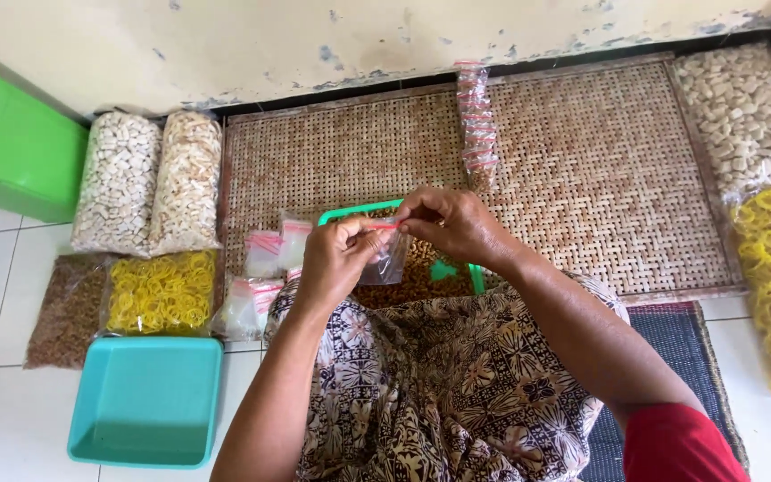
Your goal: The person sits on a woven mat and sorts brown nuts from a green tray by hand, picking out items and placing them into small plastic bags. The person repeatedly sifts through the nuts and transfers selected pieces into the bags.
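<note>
My left hand [336,259] and my right hand [452,223] meet over my lap, both pinching the red-striped top edge of a small clear zip bag [388,257]. Brown snack pieces sit in the bottom of the bag. Just below it is a green tray [354,212] holding more brown snack pieces [412,281], partly hidden by my hands. A few small filled zip bags [265,268] lie to the left of the tray on the mat.
A woven rattan mat [582,178] covers the floor ahead. Big bags of white crackers [149,183], yellow rings [161,293] and brown bits [69,311] lie left, with a teal tub [149,402] and green box [11,147]. More bags [760,178] right; a bag stack [476,120] behind.
</note>
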